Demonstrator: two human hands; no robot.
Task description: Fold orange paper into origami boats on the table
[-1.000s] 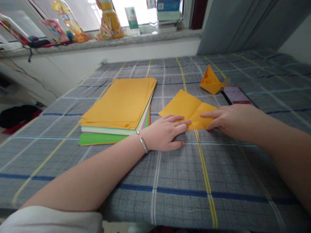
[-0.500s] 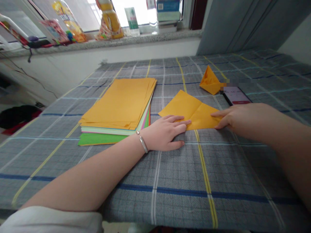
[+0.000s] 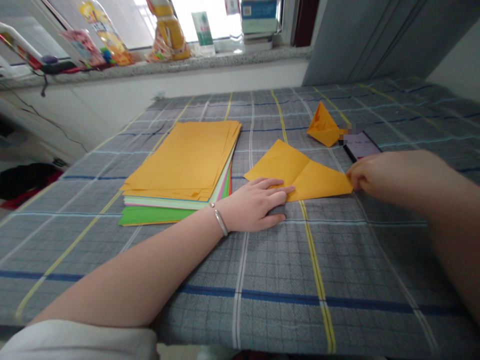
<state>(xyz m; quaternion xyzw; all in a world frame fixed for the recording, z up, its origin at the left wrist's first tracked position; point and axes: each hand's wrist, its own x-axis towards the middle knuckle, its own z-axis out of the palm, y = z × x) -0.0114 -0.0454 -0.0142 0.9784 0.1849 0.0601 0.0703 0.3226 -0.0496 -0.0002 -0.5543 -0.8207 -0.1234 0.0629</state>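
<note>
Sheet (image 3: 287,162), orange, lies on the checked cloth (image 3: 277,270), right of the stack (image 3: 187,160) and apart from it. One corner points toward the window side, one toward the stack and one to the right. A crease runs across it, from its far edge down toward the near edge.

Left hand (image 3: 258,202) is laid palm down, fingers extended and spread, not closed around anything. Its longer fingertips rest over the near left part of the sheet; the thumb stands out over the cloth. A silver bracelet (image 3: 220,222) is on this wrist.

Right hand (image 3: 378,172) is at the sheet's right corner. Its fingers are bent and narrow together, with the tips at the paper; whether they pinch the corner or only press it cannot be told.

Stack: orange sheets uppermost, edges uneven; white, pink and green show beneath.

Beyond the sheet, to the right, stands a folded orange shape (image 3: 325,131). Beside it lies a phone (image 3: 362,145), near the right hand; a pixelated patch hides the place between the two.

Sill (image 3: 240,57) at the rear bears a yellow figure (image 3: 170,37), a white and green tube (image 3: 203,29) and other packages.
</note>
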